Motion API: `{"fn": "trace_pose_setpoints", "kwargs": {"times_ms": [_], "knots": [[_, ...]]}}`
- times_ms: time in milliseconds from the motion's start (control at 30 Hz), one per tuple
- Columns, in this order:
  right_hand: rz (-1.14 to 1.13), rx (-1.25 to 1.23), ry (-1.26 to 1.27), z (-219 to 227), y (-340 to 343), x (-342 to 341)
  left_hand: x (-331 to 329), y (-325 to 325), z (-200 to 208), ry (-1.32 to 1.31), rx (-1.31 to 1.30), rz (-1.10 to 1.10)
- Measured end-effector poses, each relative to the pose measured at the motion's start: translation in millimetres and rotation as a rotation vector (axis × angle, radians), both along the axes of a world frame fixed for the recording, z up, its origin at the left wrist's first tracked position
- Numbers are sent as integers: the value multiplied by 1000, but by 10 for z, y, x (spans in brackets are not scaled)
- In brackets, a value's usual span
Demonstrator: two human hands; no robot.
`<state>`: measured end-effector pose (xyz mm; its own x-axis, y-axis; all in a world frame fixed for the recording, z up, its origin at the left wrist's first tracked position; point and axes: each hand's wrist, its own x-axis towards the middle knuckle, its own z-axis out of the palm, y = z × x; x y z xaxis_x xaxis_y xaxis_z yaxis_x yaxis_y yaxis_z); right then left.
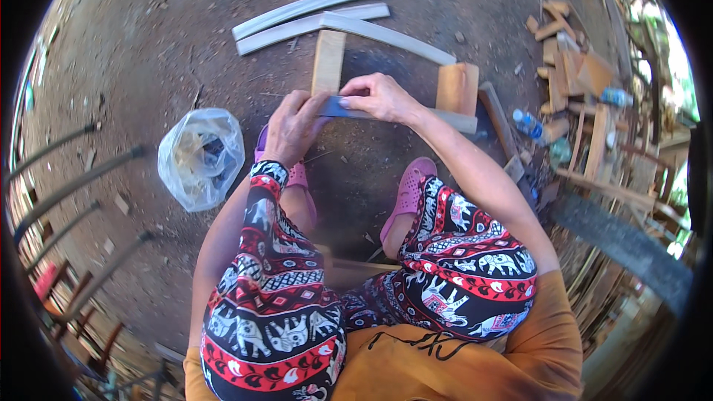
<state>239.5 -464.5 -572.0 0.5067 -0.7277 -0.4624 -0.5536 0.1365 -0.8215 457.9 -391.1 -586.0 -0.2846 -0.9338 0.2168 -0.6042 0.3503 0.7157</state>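
A pale wooden slat point(454, 120) runs sideways in front of me, its right part by a wooden block point(457, 87) and its left part near another block point(328, 59). My left hand point(291, 128) is closed around the slat's left end. On top of the slat lies a small blue sheet point(334, 107), perhaps sandpaper. My right hand point(380, 98) pinches this sheet against the wood, thumb and fingers bent over it. The left fingertips touch the sheet's left edge. Fingers hide much of the slat there.
Beyond the blocks lie several pale slats point(304, 7). A clear plastic bag point(200, 160) with dark contents stands left of my feet. Wood offcuts point(572, 67) and a plastic bottle point(527, 123) are heaped at right. Curved dark rods point(82, 186) stick in from the left.
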Motion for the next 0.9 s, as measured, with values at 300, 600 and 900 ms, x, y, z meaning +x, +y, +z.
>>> {"fn": "trace_pose_setpoints", "kwargs": {"times_ms": [300,600,900], "knots": [[13,-41,61,19,2,-33,-138,-8,66,-182,1,17],[-47,-840,349,118,603,199,10,79,-24,-242,25,6],[-34,-1013,255,-66,675,28,-41,24,-39,-237,65,-5]]}}
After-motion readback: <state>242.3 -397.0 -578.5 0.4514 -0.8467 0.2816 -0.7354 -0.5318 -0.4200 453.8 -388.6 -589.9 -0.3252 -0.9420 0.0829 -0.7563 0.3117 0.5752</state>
